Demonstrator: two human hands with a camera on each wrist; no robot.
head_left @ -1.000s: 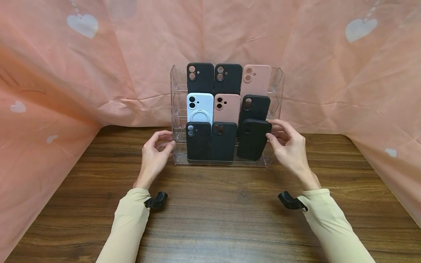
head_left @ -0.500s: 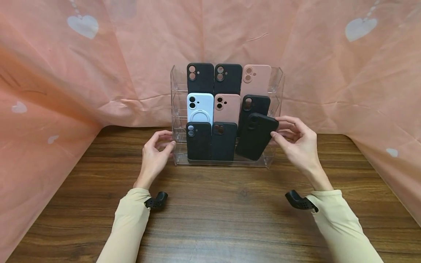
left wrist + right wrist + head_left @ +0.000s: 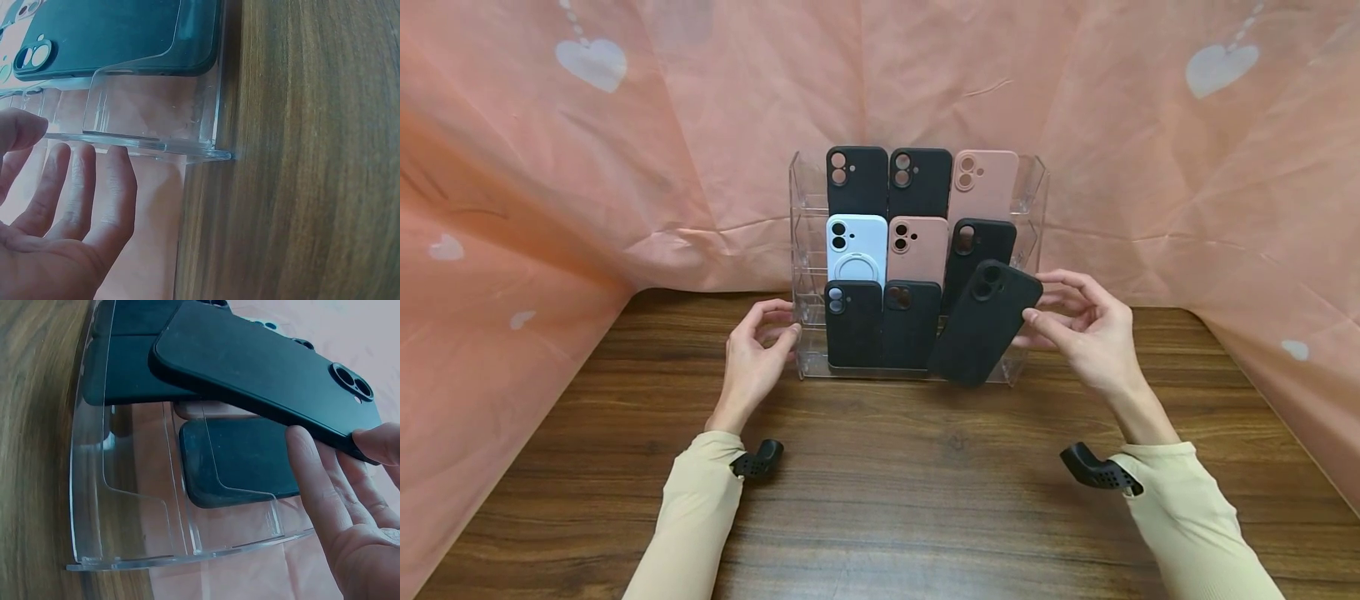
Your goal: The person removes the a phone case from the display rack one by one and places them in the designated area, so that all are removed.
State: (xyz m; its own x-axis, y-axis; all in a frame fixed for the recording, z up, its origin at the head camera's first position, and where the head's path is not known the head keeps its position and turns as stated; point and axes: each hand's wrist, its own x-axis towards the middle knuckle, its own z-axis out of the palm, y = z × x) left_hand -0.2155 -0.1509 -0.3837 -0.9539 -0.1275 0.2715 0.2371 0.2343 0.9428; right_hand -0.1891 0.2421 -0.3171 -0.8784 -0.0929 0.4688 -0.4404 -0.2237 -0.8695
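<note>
Right hand [image 3: 1088,337] pinched black phone case [image 3: 985,329] in front of acrylic rack [image 3: 811,362]. Judged light, semi-flexible; edges best hold. Left hand [image 3: 757,352] touched rack's side, clamping unclear.

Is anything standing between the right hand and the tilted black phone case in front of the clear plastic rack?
Nothing visible. The right hand pinches the black rectangular phone case directly at its edge, near its upper end. The clear plastic tiered rack is behind the case, not between it and the hand.
</note>
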